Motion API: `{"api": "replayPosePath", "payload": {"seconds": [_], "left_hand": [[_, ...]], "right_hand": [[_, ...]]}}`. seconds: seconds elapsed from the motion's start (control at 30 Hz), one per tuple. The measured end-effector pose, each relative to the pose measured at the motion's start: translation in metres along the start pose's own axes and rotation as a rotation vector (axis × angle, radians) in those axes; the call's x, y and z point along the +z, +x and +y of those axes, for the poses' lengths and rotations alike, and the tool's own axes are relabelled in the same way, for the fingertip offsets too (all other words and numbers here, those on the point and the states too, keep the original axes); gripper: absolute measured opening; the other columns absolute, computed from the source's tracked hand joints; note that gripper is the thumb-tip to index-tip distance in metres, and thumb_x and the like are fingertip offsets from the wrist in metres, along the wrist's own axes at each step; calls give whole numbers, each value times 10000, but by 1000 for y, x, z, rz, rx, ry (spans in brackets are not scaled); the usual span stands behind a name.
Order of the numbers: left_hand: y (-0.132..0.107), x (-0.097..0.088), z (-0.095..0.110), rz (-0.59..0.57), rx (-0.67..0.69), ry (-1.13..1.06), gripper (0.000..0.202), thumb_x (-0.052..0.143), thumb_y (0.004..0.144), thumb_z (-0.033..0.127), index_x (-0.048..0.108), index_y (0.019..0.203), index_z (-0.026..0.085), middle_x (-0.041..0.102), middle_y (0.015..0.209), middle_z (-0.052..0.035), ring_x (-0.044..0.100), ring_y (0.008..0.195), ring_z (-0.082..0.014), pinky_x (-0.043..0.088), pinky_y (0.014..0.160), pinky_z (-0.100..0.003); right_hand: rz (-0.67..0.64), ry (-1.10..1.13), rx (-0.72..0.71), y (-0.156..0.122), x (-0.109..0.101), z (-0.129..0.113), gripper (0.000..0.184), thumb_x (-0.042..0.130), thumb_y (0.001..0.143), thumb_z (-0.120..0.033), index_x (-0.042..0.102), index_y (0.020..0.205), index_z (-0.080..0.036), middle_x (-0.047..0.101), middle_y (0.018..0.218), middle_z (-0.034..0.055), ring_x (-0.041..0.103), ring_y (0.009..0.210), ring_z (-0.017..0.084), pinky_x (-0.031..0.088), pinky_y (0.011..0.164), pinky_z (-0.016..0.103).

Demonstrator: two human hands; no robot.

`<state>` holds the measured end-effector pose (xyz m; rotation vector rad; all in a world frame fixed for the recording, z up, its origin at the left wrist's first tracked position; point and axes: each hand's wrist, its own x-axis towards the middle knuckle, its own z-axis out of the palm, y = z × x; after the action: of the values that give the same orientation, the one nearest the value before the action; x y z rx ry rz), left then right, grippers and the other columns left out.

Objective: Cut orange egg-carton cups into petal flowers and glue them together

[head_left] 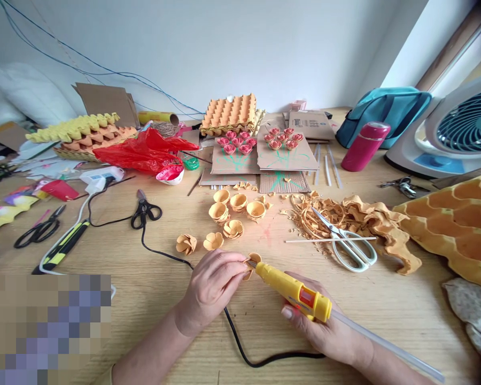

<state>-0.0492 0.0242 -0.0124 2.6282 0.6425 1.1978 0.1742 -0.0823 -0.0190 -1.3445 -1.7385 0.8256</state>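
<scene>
My left hand (pixel 214 280) pinches a small orange egg-carton flower cup (pixel 253 260), partly hidden behind its fingers. Wrapped round a yellow hot glue gun (pixel 292 289) is my right hand (pixel 324 326), and the gun's nozzle meets the cup at my left fingertips. A clear glue stick (pixel 388 342) sticks out of the gun's back end. Just beyond my hands stand several cut egg-carton cups (pixel 238 202). Nearer to me lie a petalled flower (pixel 186 244) and another opened cup (pixel 214 241). The gun's black cord (pixel 240 342) loops beneath my wrists.
White scissors (pixel 355 251) and a thin stick lie over carton scraps (pixel 324 214) at right. Black scissors (pixel 145 211) lie left. Cardboard sheets with pink flowers (pixel 286 155) and a stack of egg trays (pixel 229 112) are behind. A pink bottle (pixel 364 147) stands by a fan (pixel 457 128).
</scene>
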Motion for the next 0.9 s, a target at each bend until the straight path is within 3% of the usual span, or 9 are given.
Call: {"api": "replayPosePath", "payload": {"seconds": [0.43, 0.63, 0.9], "left_hand": [[4, -1, 1, 9, -1, 33, 212, 675, 843, 32, 659, 977, 195, 745, 958, -44, 669, 844, -160, 527, 803, -311], [6, -2, 4, 8, 4, 67, 195, 669, 848, 37, 652, 962, 194, 749, 948, -44, 673, 827, -160, 521, 777, -303], [5, 0, 4, 1, -3, 69, 186, 668, 848, 36, 640, 940, 196, 750, 954, -47, 661, 814, -165, 509, 767, -318]], "right_hand": [[-9, -28, 53, 0, 0, 1, 363, 484, 947, -525, 652, 823, -229, 622, 738, 28, 609, 724, 198, 538, 689, 294], [26, -17, -3, 2, 1, -1, 350, 485, 953, -517, 605, 770, -243, 592, 708, 23, 579, 656, 188, 534, 644, 306], [29, -18, -16, 0, 4, 2, 320, 503, 952, -501, 641, 833, -238, 592, 706, 28, 585, 677, 199, 538, 642, 314]]}}
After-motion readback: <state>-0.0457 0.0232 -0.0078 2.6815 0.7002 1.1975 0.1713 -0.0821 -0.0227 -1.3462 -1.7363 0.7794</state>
